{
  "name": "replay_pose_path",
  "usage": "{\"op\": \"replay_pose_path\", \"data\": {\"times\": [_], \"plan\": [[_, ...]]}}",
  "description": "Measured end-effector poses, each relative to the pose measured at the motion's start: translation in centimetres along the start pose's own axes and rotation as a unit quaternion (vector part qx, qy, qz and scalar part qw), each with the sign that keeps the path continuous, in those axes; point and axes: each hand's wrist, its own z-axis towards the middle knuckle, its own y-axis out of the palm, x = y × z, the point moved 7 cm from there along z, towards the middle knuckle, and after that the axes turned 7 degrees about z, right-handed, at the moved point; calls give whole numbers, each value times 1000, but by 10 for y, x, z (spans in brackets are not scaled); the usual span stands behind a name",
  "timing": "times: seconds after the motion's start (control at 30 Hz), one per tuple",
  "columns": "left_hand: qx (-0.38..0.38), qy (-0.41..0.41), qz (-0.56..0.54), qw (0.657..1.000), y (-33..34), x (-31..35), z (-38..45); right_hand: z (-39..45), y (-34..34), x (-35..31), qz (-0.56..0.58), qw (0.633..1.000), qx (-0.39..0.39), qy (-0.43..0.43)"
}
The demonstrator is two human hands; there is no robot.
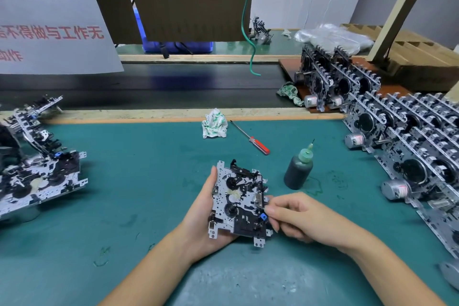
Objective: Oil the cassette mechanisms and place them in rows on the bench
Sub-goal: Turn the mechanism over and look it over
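Left hand point(198, 216) cradling cassette mechanism point(239, 202), right hand point(293, 216) pinching its edge; dark-filled oil bottle point(298, 172) upright nearby.

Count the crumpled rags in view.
2. One rag lies on the green mat left of the screwdriver; the other rag lies on the belt beside the brown board. More may be hidden.

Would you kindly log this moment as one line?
left hand holds mechanism | right hand pinches its edge | oil bottle standing
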Motion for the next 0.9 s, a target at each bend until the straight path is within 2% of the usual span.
{"op": "replay_pose_path", "data": {"times": [0.17, 0.33, 0.57, 0.7, 0.9], "plan": [[2, 0, -3, 1000, 2, 0, -1, -2, -1, -1, -13, 999, 26, -16], [-4, -5, -2, 1000, 3, 0, -1, 2, 1, 5, -17, 1000, 14, 9], [9, -4, 7, 1000, 2, 1, -1, 4, 4, 2, 17, 1000, 4, -9], [18, -6, 13, 1000, 2, 1, -1, 1, 8, 6, 62, 997, -18, 30], [25, -8, 12, 1000, 1, 0, -1, 2, 8, 2, 55, 998, -26, 3]]}}
